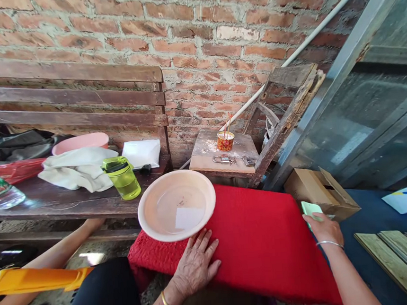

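Note:
A pale round basin (pixel 149 223) stands on the table covered with red cloth (pixel 256 233). A white rectangular patch (pixel 189 217) shows on its bottom. My left hand (pixel 197 260), with a gold bangle, lies palm down at the cloth's near edge, fingers spread. Its fingertips are at the basin's near rim; whether they touch it I cannot tell. Over the cloth's right edge, my right hand (pixel 324 229), with a silver bangle, is closed around a small light green object (pixel 311 208), whose exact kind does not show.
Left, a wooden bench (pixel 69 207) bears a green-lidded bottle (pixel 124 180), white cloth (pixel 78 168) and pink basin (pixel 81 142). A chair (pixel 203 148) holds a red tin (pixel 225 141) and padlock (pixel 223 159). A cardboard box (pixel 309 186) stands right. Another person's bare limb (pixel 56 255) is at left.

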Demonstrator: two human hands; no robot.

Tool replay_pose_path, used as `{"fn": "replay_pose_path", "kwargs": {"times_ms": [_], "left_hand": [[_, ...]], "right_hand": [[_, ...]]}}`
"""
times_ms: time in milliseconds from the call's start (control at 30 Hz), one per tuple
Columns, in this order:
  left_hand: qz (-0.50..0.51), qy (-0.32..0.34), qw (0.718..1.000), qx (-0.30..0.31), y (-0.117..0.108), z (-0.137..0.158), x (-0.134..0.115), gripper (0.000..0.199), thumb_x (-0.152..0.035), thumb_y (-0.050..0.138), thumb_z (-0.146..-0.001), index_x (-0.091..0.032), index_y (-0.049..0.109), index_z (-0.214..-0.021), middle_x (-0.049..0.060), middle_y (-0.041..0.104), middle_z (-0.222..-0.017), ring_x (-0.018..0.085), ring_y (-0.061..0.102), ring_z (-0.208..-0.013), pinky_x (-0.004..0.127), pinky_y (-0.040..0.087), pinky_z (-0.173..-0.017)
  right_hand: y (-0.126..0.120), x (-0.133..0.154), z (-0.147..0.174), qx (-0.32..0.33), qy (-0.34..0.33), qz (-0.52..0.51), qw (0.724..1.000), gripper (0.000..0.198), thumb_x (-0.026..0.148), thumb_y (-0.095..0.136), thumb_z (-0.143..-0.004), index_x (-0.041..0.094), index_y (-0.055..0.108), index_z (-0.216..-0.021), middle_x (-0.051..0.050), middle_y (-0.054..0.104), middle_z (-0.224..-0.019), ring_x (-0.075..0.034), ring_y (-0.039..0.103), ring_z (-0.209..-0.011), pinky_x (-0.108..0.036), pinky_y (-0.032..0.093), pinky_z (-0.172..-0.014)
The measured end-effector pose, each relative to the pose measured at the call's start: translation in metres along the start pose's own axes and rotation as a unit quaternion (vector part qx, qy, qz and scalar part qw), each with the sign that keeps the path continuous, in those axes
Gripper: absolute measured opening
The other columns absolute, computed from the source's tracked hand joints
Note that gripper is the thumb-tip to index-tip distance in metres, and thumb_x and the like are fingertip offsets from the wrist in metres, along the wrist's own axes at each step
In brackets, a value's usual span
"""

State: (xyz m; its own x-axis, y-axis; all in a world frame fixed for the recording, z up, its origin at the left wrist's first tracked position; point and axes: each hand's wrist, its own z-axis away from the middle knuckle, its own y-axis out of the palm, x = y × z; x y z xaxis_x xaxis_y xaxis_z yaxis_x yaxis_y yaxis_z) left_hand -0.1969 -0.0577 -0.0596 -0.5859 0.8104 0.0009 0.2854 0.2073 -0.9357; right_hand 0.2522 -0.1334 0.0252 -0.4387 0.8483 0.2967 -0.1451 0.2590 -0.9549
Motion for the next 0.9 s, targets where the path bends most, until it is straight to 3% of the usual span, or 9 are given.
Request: {"fn": "replay_pose_path", "kwargs": {"times_ms": [100,267,367,433,567,733,833,900], "left_hand": [[0.008,-0.004,1.0,0.012,-0.003,-0.003,0.0,0.051,-0.043,0.061,-0.091,-0.029,0.055,-0.14,0.009,0.048,-0.152,0.027,0.045,-0.139,0.046,0.033,-0.116],[0.003,-0.014,1.0,0.013,-0.003,-0.004,0.001,0.051,-0.04,0.064,-0.089,-0.03,0.056,-0.138,0.007,0.049,-0.15,0.027,0.048,-0.137,0.045,0.036,-0.114],[-0.001,-0.019,1.0,0.006,0.0,-0.003,0.003,0.052,-0.039,0.064,-0.089,-0.032,0.054,-0.139,0.005,0.049,-0.151,0.026,0.048,-0.136,0.045,0.036,-0.114],[0.0,-0.017,1.0,0.004,0.003,-0.003,0.004,0.051,-0.04,0.063,-0.09,-0.032,0.054,-0.14,0.005,0.049,-0.151,0.026,0.048,-0.136,0.045,0.036,-0.114],[0.011,-0.016,1.0,0.016,0.006,-0.003,0.005,0.05,-0.042,0.061,-0.091,-0.031,0.055,-0.139,0.007,0.048,-0.152,0.028,0.048,-0.136,0.047,0.036,-0.114],[0.03,-0.029,0.999,0.026,0.006,-0.004,0.004,0.05,-0.044,0.061,-0.091,-0.031,0.056,-0.139,0.008,0.049,-0.151,0.03,0.049,-0.133,0.049,0.035,-0.114],[0.039,-0.03,0.998,0.033,0.004,-0.005,0.003,0.049,-0.043,0.06,-0.091,-0.03,0.057,-0.138,0.008,0.048,-0.151,0.031,0.047,-0.136,0.05,0.034,-0.114],[0.045,-0.03,0.998,0.037,0.003,-0.006,0.004,0.048,-0.043,0.06,-0.091,-0.029,0.057,-0.138,0.008,0.048,-0.151,0.031,0.045,-0.137,0.05,0.034,-0.115]], "right_hand": [[0.017,0.009,0.036,0.007,-0.064,-0.05,0.997,0.048,0.055,0.057,-0.08,0.022,0.072,-0.111,-0.012,0.065,-0.088,-0.031,0.066,-0.09,-0.041,0.052,-0.08],[0.056,0.095,0.124,0.071,-0.275,-0.103,0.953,0.037,0.043,0.06,-0.084,0.024,0.071,-0.113,-0.009,0.065,-0.102,-0.024,0.062,-0.099,-0.032,0.048,-0.091],[0.071,0.139,0.158,0.099,-0.322,-0.108,0.935,0.03,0.04,0.07,-0.079,0.03,0.074,-0.107,-0.004,0.065,-0.102,-0.02,0.063,-0.098,-0.027,0.046,-0.089],[0.075,0.149,0.159,0.112,-0.325,-0.097,0.934,0.03,0.039,0.073,-0.076,0.03,0.075,-0.105,-0.004,0.065,-0.102,-0.02,0.063,-0.098,-0.026,0.047,-0.086],[0.062,0.112,0.116,0.11,-0.262,-0.056,0.957,0.035,0.04,0.069,-0.078,0.027,0.074,-0.111,-0.007,0.066,-0.101,-0.021,0.065,-0.097,-0.028,0.047,-0.087],[0.018,0.011,0.048,0.075,-0.123,0.005,0.99,0.049,0.048,0.053,-0.086,0.02,0.068,-0.123,-0.014,0.068,-0.099,-0.03,0.068,-0.094,-0.039,0.05,-0.084],[0.004,-0.03,0.032,0.044,-0.057,0.028,0.997,0.058,0.055,0.047,-0.088,0.018,0.065,-0.128,-0.018,0.067,-0.1,-0.032,0.068,-0.092,-0.042,0.051,-0.081],[0.006,-0.033,0.04,0.024,-0.055,0.021,0.998,0.06,0.058,0.046,-0.088,0.019,0.065,-0.129,-0.018,0.067,-0.101,-0.031,0.068,-0.091,-0.041,0.051,-0.084]]}}
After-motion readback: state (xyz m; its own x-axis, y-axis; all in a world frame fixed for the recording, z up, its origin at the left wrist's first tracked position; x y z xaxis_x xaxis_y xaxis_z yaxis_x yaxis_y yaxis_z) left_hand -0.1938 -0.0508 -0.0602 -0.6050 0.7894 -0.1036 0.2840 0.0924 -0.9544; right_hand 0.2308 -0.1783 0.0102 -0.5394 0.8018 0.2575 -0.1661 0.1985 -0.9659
